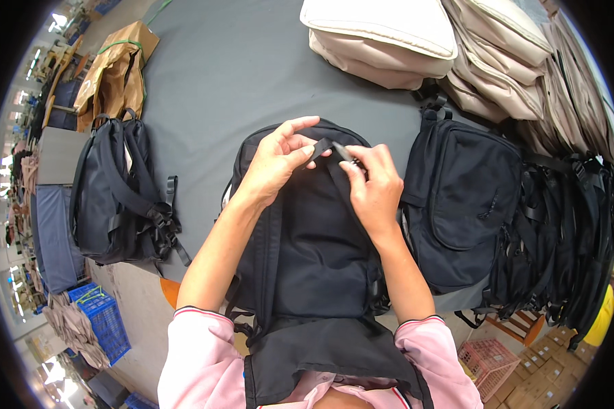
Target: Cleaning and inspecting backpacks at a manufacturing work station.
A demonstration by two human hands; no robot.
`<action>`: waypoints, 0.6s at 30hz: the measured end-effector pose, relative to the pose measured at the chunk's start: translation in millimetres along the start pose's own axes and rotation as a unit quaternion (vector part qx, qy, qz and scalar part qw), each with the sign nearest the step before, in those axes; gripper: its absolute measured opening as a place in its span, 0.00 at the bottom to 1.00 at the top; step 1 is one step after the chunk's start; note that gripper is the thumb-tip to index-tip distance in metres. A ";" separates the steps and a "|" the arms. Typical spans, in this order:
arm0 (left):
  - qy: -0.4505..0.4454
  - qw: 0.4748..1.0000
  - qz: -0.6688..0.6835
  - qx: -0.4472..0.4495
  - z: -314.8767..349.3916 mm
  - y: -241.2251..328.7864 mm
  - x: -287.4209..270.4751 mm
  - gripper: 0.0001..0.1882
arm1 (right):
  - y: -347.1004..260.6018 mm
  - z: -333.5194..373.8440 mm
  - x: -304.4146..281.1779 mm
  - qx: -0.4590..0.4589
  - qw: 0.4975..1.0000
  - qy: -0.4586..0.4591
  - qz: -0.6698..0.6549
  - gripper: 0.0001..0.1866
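Observation:
A black backpack (317, 235) lies in front of me on the grey-covered table, its back panel and shoulder straps facing up. My left hand (276, 163) is closed at the backpack's top, pinching a short black webbing loop (323, 146) between thumb and fingers. Close beside it, my right hand (375, 180) is also closed, with thumb and index finger on a small dark grey, narrow piece (341, 151) that meets the loop. Whether that piece is a tool or part of the bag, I cannot make out. A black apron covers my front.
Another black backpack (109, 198) stands at the table's left edge, near a brown paper bag (119, 75). On the right lie a black backpack (474, 187) and a row of several more. Beige bags (382, 41) are piled at the far right. Blue (102, 320) and pink crates (488, 365) sit below.

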State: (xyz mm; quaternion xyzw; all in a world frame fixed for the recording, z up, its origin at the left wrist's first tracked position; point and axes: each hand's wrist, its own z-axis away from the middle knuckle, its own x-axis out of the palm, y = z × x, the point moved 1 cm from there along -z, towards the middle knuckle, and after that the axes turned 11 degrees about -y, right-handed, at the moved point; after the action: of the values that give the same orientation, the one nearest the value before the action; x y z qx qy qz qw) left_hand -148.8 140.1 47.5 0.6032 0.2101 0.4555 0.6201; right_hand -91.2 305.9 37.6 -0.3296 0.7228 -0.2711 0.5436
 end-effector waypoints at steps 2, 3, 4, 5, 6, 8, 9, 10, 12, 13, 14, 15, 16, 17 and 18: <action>0.010 1.000 -0.006 -0.018 -0.1 5.5 1.1 0.23 | 13.9 -4.9 -1.5 0.024 0.995 0.030 -0.091 0.09; 0.010 1.000 -0.006 -0.018 -0.1 5.5 -0.2 0.23 | 15.4 -4.7 -2.9 0.026 0.995 0.018 -0.098 0.09; 0.008 1.000 -0.008 -0.019 -1.0 5.4 -1.9 0.23 | 16.0 -4.4 -3.5 0.028 0.994 0.007 -0.104 0.10; 0.006 1.000 -0.009 -0.019 -1.4 5.4 -2.7 0.23 | 14.5 -3.4 -3.8 0.028 0.994 0.007 -0.104 0.10; 0.005 1.000 -0.009 -0.019 -1.5 5.9 -1.8 0.23 | 12.4 -2.3 -4.1 0.040 0.992 -0.010 -0.119 0.09; 0.018 0.999 -0.019 -0.027 -1.3 7.5 0.4 0.22 | 10.1 -3.2 -4.2 0.052 0.989 -0.024 -0.134 0.09; 0.017 0.999 -0.020 -0.027 -2.1 7.2 0.6 0.22 | 9.3 -5.7 -4.2 0.040 0.991 -0.033 -0.126 0.09; 0.011 0.999 -0.015 -0.027 -2.9 6.4 0.6 0.23 | 8.5 -7.5 -4.6 0.027 0.992 -0.042 -0.118 0.09; 0.007 1.000 -0.010 -0.026 -2.2 7.5 -1.1 0.24 | 6.4 -9.9 -3.8 0.021 0.993 -0.059 -0.101 0.09; -0.014 1.000 -0.013 -0.023 -0.4 10.0 -2.4 0.25 | 5.5 -12.0 -1.9 0.024 0.993 -0.049 -0.102 0.09; -0.034 0.999 -0.017 -0.019 1.4 12.5 -3.4 0.26 | 5.0 -14.7 0.3 0.028 0.994 -0.039 -0.103 0.09; -0.034 0.999 -0.017 -0.019 2.0 14.4 -1.0 0.26 | 7.7 -18.7 0.9 0.029 0.988 -0.036 -0.145 0.09; -0.041 0.991 -0.129 0.002 2.8 17.1 1.9 0.28 | 11.0 -25.2 2.5 0.030 0.982 -0.034 -0.186 0.10; -0.046 0.970 -0.240 0.023 3.4 18.3 3.4 0.30 | 11.5 -32.6 5.7 0.002 0.989 -0.033 -0.147 0.10; -0.045 0.970 -0.239 0.023 3.5 17.1 1.8 0.30 | 10.7 -39.9 8.8 -0.027 0.993 -0.033 -0.107 0.11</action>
State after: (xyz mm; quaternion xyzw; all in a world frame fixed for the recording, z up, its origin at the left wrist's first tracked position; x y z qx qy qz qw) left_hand -150.4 137.2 64.8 0.5694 0.3302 0.2616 0.7059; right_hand -133.3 307.2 34.7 -0.4281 0.6719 -0.2972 0.5263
